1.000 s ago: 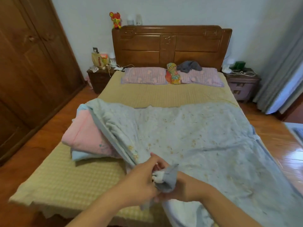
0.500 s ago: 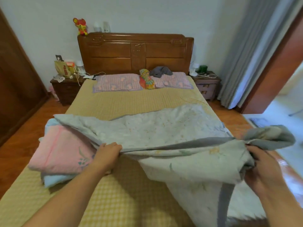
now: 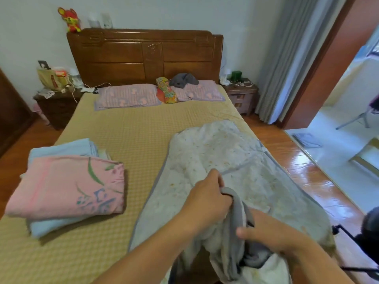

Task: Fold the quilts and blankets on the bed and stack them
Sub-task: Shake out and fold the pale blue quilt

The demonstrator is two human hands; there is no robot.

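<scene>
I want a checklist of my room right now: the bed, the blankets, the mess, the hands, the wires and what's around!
Surface: bed with a bare tan checked cover in the middle.
Job's things: pink blanket folded on a blue blanket, left side; pale quilt half folded, right side, near end bunched.
Clutter: two pillows, a flowered cushion, a grey cloth at the headboard.
Grippers: left hand and right hand both grip the quilt's grey edge.
Cables: white cords on both nightstands.
Surroundings: toy on the headboard, curtain, open doorway, wood floor.
</scene>
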